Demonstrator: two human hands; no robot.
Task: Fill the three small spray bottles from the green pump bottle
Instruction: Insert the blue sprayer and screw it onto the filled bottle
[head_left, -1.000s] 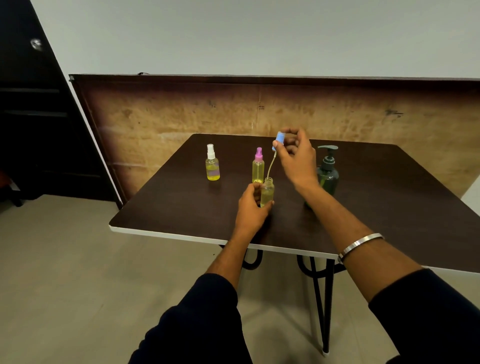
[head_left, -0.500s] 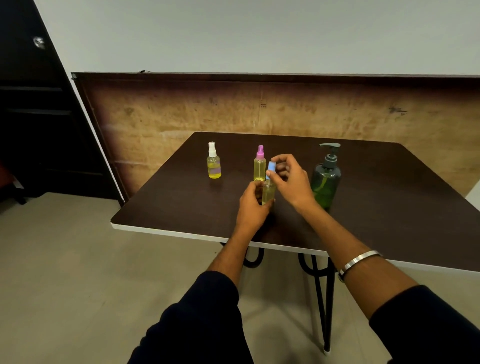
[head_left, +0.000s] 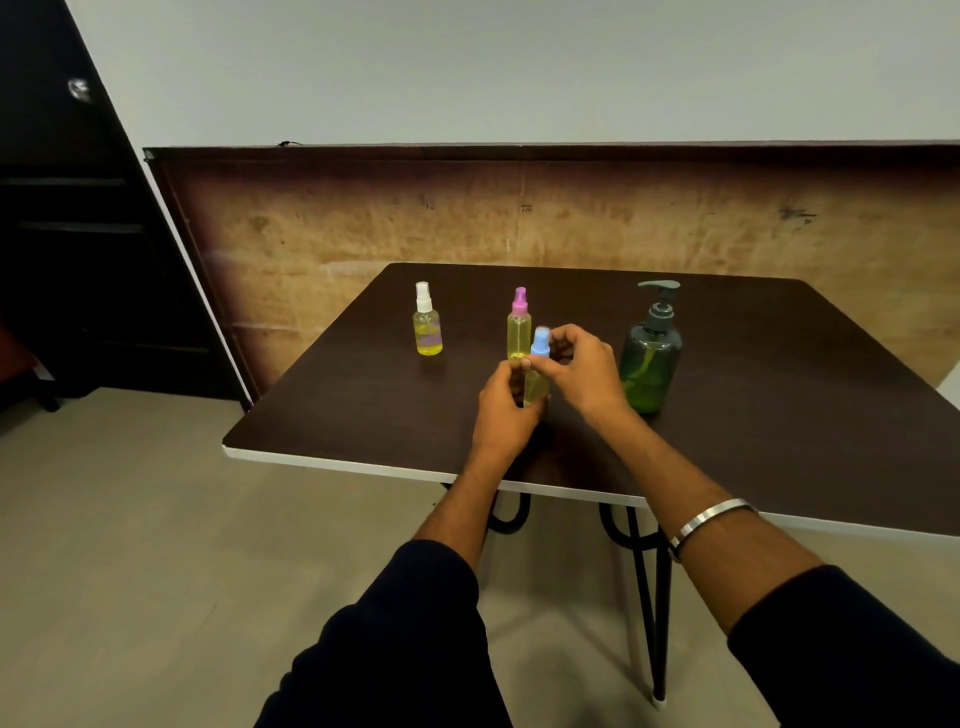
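Lowered since before, the blue cap now sits on its upright bottle.
Left hand grips the bottle, right hand fingers pinch the cap; pink bottle just behind.

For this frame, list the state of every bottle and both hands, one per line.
White-capped spray bottle: upright, capped, yellow liquid inside, untouched.
Pink-capped spray bottle: upright, capped, yellow liquid inside, untouched.
Blue-capped spray bottle: upright on the table, cap seated on the neck.
Green pump bottle: upright, pump on, partly full.
Left hand: grips the blue-capped bottle's body.
Right hand: pinches the blue cap.
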